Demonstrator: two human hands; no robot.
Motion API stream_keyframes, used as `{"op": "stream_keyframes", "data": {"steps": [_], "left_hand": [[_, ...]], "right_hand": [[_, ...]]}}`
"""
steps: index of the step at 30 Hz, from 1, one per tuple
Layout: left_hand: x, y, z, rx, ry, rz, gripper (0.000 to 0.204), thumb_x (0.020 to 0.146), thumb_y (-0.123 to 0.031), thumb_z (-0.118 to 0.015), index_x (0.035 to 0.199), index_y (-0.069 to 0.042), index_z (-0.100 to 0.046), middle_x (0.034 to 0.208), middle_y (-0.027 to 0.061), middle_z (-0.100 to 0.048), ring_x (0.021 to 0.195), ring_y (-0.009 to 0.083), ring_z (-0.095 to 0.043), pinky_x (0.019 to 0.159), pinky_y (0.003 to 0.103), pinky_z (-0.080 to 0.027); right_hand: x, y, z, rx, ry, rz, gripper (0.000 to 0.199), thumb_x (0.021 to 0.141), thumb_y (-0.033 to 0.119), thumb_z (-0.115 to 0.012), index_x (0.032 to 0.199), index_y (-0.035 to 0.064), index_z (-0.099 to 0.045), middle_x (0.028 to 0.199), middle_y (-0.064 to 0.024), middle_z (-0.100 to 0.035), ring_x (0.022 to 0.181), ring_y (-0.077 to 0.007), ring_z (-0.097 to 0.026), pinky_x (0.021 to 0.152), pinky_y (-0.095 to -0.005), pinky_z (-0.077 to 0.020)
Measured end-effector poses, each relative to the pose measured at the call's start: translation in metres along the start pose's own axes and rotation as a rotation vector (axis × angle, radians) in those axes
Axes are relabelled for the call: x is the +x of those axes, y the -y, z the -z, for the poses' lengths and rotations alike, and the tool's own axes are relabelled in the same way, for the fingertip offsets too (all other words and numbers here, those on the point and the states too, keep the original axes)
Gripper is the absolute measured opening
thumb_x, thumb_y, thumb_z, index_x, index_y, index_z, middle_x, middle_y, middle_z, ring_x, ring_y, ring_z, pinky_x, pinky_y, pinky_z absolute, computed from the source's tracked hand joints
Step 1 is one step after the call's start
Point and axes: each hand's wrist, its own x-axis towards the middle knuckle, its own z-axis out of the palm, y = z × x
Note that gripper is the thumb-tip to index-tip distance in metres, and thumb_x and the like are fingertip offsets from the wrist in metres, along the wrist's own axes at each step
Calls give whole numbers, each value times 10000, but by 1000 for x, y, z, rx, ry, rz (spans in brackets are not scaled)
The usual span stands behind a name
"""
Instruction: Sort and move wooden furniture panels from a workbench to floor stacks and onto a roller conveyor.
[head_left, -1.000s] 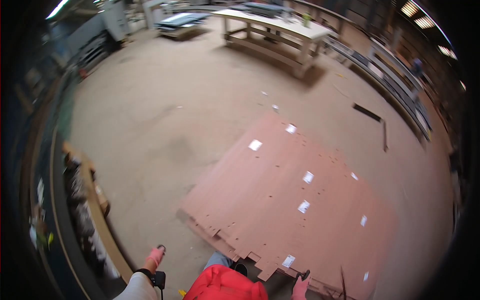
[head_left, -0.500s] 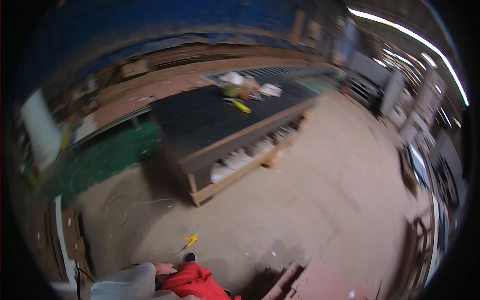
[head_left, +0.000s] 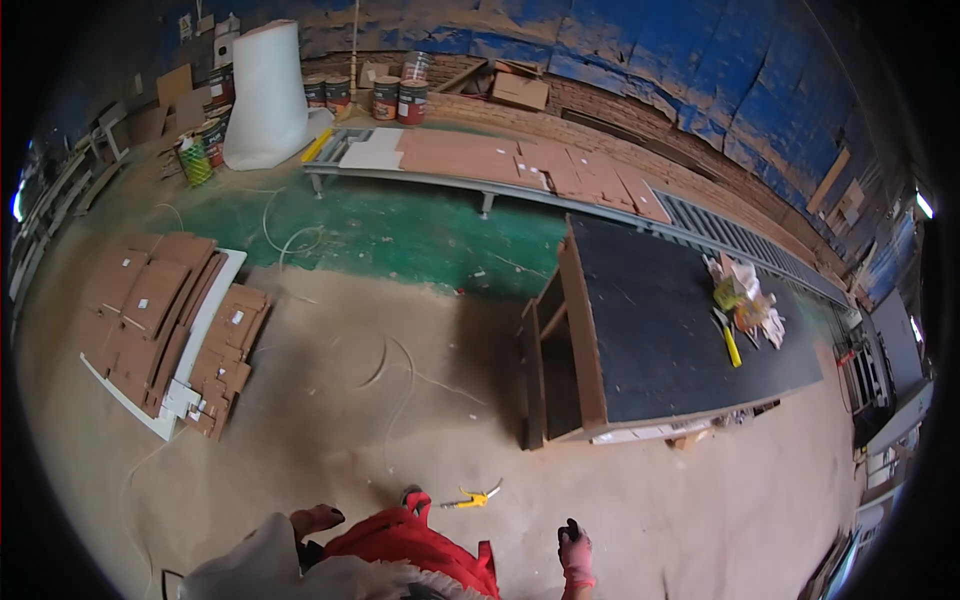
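My left hand (head_left: 317, 519) hangs beside the red apron (head_left: 405, 537), fingers loosely apart, holding nothing I can see. To the right of the apron is my right hand (head_left: 575, 557), its fingers curled, with a dark part at the front; whether that is a small object or dark fingertips is unclear. On the floor between the hands and farther ahead lies a yellow air blow gun (head_left: 472, 498), touched by neither hand. Ahead on the right stands a black-topped workbench (head_left: 650, 330). A yellow-handled tool (head_left: 733, 348) lies on it next to crumpled wrappings (head_left: 742, 295).
Stacked brown cardboard sheets (head_left: 150, 300) lie on the floor at left, with a white board (head_left: 215, 320) among them. A roller conveyor (head_left: 735, 230) carrying flat cardboard (head_left: 470, 155) runs behind the bench. A white foam roll (head_left: 265, 100) and paint cans (head_left: 412, 102) stand at the back. A thin hose (head_left: 408, 375) trails across the floor.
My view has swung left, bringing the cardboard stack and foam roll in and shifting the workbench to the right. My right hand has come into view. The blow gun still lies on the floor.
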Motion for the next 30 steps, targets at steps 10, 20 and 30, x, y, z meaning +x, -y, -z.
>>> {"op": "stream_keyframes", "data": {"steps": [10, 20, 30], "left_hand": [[54, -70, 35, -980, 25, -24, 366, 926, -249, -561, 1226, -39, -573, 1060, 80, -665, 845, 178, -628, 722, 296, -496], [216, -182, 148, -933, -8, 85, 300, 919, -278, -558, 1147, -84, -586, 976, 67, -653, 811, 195, -623, 688, 330, -509], [287, -370, 323, -1153, -254, -233, 322, 949, -197, -507, 1225, -40, -566, 1013, 120, -676, 807, 210, -647, 677, 318, -509]], "right_hand": [[139, 160, -111, -528, 672, 349, 517, 862, 454, -519, 1203, 74, -604, 1149, -187, -632, 1091, -349, -580, 947, -426, -452], [358, 262, -170, -535, 709, 390, 518, 863, 461, -514, 1213, 87, -591, 1164, -209, -614, 1103, -379, -565, 946, -449, -444], [546, 521, -114, -76, 552, 642, 516, 896, 310, -560, 1289, -20, -504, 1248, -241, -561, 1187, -347, -531, 1000, -376, -419]]}}
